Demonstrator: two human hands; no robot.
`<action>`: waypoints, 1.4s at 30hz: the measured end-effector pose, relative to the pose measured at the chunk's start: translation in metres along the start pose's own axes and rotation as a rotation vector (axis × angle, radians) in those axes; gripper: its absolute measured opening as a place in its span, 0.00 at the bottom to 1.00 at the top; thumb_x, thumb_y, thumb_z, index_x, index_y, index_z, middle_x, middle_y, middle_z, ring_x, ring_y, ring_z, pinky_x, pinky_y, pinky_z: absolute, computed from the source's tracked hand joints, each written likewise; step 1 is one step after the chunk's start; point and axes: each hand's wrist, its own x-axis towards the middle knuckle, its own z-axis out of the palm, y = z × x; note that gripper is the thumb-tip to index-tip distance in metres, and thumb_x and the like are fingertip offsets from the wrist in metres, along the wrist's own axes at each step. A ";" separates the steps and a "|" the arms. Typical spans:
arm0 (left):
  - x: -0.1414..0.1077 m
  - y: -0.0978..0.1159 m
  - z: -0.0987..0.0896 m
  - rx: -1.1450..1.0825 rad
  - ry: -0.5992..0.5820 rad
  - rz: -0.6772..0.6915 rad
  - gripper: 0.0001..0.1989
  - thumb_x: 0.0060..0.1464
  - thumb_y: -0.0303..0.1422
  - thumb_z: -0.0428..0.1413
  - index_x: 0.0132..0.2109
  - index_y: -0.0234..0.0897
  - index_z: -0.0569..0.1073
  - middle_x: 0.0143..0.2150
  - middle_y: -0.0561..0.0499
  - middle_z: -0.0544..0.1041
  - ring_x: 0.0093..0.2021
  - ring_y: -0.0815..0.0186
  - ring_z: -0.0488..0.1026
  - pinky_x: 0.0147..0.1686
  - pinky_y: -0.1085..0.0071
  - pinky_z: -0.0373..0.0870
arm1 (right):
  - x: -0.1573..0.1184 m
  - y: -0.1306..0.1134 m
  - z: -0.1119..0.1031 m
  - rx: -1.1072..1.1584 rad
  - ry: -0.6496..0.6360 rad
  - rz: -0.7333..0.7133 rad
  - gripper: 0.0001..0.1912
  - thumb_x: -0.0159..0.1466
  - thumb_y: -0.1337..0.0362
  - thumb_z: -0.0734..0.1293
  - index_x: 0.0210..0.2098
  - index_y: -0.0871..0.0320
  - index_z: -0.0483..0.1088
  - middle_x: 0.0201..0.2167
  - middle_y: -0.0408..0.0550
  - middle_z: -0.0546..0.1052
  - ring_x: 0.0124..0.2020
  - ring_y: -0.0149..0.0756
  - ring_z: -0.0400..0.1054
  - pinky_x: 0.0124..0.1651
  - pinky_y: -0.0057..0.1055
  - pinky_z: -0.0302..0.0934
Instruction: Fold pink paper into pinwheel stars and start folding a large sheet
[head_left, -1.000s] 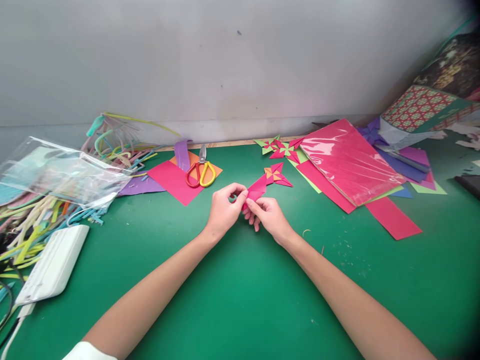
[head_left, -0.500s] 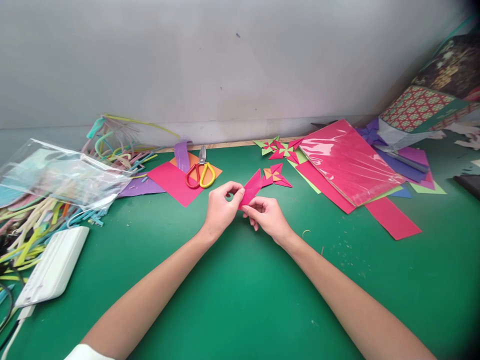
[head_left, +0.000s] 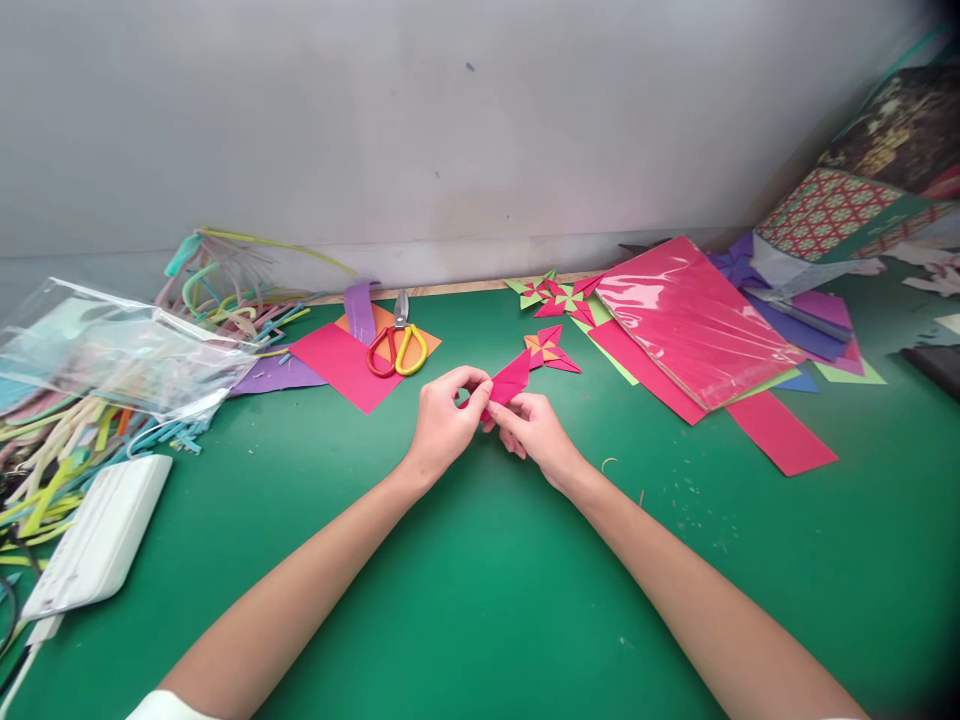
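Observation:
A small folded piece of pink-red paper (head_left: 511, 378) is held above the green table, its pointed end slanting up to the right. My left hand (head_left: 448, 412) pinches its left side between thumb and forefinger. From the lower right my right hand (head_left: 534, 436) grips its bottom edge, the fingers curled beneath. Part of the paper is hidden by both hands. Just beyond lies a red folded paper star with an orange middle (head_left: 551, 349). Red-and-green folded stars (head_left: 562, 297) sit behind it.
Scissors with red and yellow handles (head_left: 398, 350) rest on red and orange sheets. At left are a clear plastic bag (head_left: 135, 340), coloured strips (head_left: 67, 440) and a white power bank (head_left: 97, 535). A plastic-wrapped pack of red paper (head_left: 694, 320) lies right. A wall closes the back.
The folded paper has tipped over to the right, from steep to more level. My right hand's thumb has moved slightly up along it, close to my left fingertips.

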 end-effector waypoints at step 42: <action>0.002 -0.011 0.000 -0.055 -0.027 -0.082 0.09 0.62 0.36 0.58 0.36 0.37 0.79 0.34 0.53 0.81 0.34 0.66 0.73 0.35 0.69 0.62 | 0.007 0.012 -0.009 0.167 0.083 -0.044 0.21 0.63 0.46 0.74 0.33 0.59 0.76 0.18 0.41 0.73 0.17 0.29 0.67 0.17 0.22 0.61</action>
